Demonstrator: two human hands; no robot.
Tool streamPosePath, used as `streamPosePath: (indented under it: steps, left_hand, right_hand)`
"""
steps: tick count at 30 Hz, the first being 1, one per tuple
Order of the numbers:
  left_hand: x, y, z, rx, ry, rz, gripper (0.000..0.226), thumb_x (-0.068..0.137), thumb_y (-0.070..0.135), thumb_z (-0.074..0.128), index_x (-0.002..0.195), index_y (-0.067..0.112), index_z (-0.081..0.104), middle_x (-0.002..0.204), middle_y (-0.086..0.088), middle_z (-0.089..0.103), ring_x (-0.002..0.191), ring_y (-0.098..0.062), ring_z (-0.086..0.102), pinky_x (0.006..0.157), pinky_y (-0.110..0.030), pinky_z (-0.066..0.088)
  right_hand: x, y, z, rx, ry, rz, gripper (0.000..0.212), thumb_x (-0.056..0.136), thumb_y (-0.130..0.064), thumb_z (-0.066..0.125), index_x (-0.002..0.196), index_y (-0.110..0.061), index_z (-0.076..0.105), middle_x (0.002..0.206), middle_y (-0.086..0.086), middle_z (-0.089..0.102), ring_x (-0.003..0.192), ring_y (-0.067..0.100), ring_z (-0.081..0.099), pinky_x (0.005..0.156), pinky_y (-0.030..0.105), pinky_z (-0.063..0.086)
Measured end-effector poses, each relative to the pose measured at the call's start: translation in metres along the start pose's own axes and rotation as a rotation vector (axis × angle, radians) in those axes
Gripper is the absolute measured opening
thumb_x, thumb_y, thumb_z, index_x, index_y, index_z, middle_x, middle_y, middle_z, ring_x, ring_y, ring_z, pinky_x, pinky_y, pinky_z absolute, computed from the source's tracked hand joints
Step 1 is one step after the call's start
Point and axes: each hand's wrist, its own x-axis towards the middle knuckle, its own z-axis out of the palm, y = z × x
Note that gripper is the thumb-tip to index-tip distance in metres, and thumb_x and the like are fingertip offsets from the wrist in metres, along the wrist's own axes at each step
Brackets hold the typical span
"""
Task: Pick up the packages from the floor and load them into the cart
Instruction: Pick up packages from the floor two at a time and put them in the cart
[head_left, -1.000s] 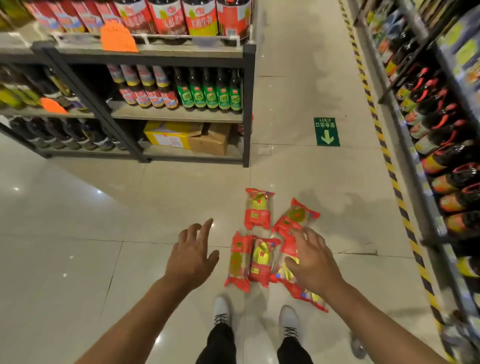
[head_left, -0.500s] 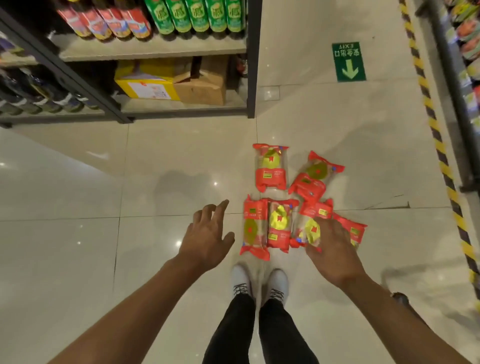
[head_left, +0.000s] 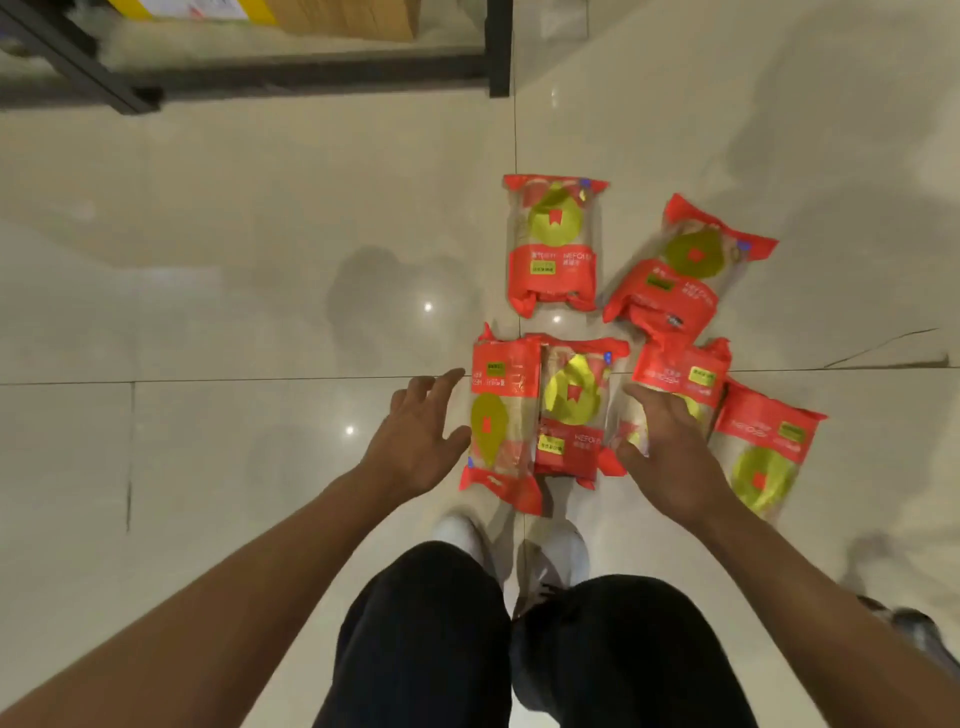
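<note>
Six red packages (head_left: 556, 244) lie clustered on tiled floor (head_left: 208, 312), just ahead of shoes (head_left: 550, 551). Left hand (head_left: 418, 441) spread, empty, beside leftmost package (head_left: 501, 421). Right hand (head_left: 670, 457) spread, palm down on third package (head_left: 675, 379), apparently gathering row between hands. No grip closed. Cart not in view.

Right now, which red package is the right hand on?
The right hand covers the third package in the near row, green label end pointing away; the other five lie uncovered, with the left hand open beside them.
</note>
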Motion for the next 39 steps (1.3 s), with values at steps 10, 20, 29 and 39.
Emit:
streamPosePath:
  steps: [10,20,29,39]
  left_hand:
    - [0.166,-0.116,0.155,-0.12,-0.221,-0.008,0.077,0.079,0.065,0.054,0.144,0.035,0.024,0.144,-0.009,0.043,0.131,-0.029,0.04,0.108,-0.05,0.041]
    - [0.17,-0.131,0.206,-0.744,-0.185,0.071,0.054,0.098,0.035,0.058,0.135,0.039,0.019,0.131,0.008,0.042,0.114,-0.001,0.062,0.08,-0.019,0.057]
    - [0.172,-0.101,0.218,-1.021,-0.098,-0.066,0.056,0.099,0.021,0.057,0.137,0.035,0.017,0.124,-0.008,0.051,0.092,0.002,0.072,0.071,-0.019,0.058]
    - [0.195,-0.113,0.201,-1.289,-0.131,-0.136,0.101,0.086,0.017,0.072,0.147,0.058,0.004,0.123,-0.014,0.07,0.098,-0.035,0.075,0.074,-0.046,0.063]
  right_hand:
    - [0.159,0.122,0.142,0.075,-0.156,0.008,0.073,0.078,-0.032,0.082,0.14,-0.035,0.042,0.129,0.007,0.034,0.113,0.019,0.041,0.095,0.024,0.036]
    - [0.175,0.157,0.187,0.193,0.019,-0.007,0.088,0.077,-0.028,0.084,0.143,-0.04,0.026,0.151,0.006,0.033,0.139,0.029,0.035,0.115,0.047,0.034]
    - [0.17,0.15,0.19,0.369,0.16,-0.017,0.081,0.078,-0.026,0.083,0.136,-0.05,0.033,0.134,-0.005,0.04,0.124,0.01,0.042,0.108,0.037,0.039]
    - [0.162,0.152,0.193,0.649,0.041,-0.002,0.11,0.071,-0.017,0.088,0.152,-0.047,0.021,0.16,-0.021,0.022,0.147,0.008,0.032,0.116,0.046,0.039]
